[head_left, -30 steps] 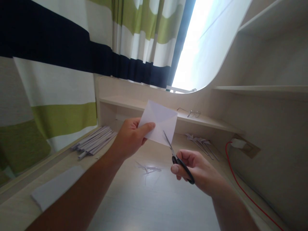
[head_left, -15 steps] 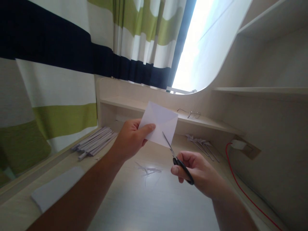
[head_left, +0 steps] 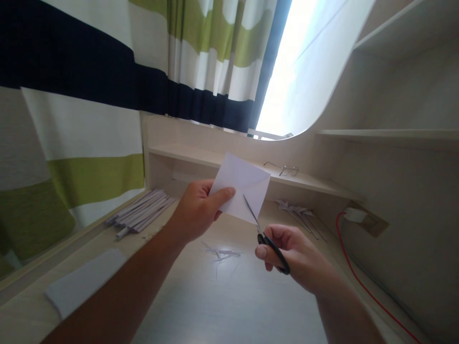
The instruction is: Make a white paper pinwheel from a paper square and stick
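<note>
Holding: left hand (head_left: 195, 212) pinches a folded white paper sheet (head_left: 244, 191) by its left edge, thumb on the front, raised above the pale wooden desk (head_left: 229, 306)
Cutting tool: right hand (head_left: 294, 255) is clenched through the handles of black-handled scissors (head_left: 267, 239); blades cross the sheet's lower right edge, nearly shut
Change since a second ago: sheet has drifted slightly right and down; blades sit at much the same spot on the edge, so the cut looks barely advanced
Shelf ledge: wire-framed spectacles (head_left: 285, 168) lie on it, apart from the hands
Desk contents: bundle of rolled white paper sticks (head_left: 141, 212) at left, flat white paper stack (head_left: 84, 282) nearer, thin paper trimmings (head_left: 220, 252) below the sheet, red cable (head_left: 362, 282) at right
</note>
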A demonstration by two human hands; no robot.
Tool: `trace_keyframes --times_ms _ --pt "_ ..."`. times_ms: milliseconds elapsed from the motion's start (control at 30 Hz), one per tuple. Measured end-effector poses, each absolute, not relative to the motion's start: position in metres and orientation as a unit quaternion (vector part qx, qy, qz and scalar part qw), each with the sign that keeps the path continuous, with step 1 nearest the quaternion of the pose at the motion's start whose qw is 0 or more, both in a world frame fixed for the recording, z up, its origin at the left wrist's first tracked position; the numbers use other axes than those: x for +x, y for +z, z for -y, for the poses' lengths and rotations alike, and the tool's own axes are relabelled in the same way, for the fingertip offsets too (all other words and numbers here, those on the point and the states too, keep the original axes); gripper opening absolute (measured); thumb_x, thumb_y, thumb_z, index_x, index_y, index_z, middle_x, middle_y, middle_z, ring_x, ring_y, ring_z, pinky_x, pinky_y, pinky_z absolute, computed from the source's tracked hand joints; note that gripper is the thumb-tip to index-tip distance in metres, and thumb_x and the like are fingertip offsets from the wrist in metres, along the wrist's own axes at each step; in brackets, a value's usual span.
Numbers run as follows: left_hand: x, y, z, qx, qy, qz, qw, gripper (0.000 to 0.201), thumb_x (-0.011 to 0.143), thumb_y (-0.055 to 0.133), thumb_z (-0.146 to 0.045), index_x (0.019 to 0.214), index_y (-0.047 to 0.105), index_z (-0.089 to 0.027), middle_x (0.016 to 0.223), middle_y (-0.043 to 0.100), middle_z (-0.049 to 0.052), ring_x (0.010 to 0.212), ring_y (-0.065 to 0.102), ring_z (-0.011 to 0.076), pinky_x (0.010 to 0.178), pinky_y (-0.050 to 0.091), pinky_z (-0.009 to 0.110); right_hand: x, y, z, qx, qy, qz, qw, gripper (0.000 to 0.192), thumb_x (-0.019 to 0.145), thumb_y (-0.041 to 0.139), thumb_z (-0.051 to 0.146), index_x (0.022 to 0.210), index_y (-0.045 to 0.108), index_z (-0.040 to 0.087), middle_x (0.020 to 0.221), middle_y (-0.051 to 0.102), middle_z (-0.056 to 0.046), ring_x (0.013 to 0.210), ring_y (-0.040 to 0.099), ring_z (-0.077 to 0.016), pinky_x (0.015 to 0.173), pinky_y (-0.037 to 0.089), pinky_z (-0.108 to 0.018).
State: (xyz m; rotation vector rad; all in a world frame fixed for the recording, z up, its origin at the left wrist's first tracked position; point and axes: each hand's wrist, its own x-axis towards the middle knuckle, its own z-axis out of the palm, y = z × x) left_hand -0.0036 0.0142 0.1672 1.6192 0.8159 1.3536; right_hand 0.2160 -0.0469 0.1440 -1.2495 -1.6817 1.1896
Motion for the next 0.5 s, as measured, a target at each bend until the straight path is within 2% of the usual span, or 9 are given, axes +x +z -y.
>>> trace_keyframes --times_ms 500 --pt "-0.0030 0.1636 -0.0184 0.651 0.549 -0.313 0.421 0.034 0.087 0.066 -0.034 0.060 0.057 -0.016 0.043 0.047 -0.007 0.038 0.038 0.0052 0.037 0.023 0.018 0.2160 0.1434 0.0457 -0.484 0.453 0.648 0.376 0.041 0.071 0.087 0.045 0.066 0.059 0.016 0.056 0.061 0.003 0.051 0.048 -0.0081 0.049 0.032 -0.021"
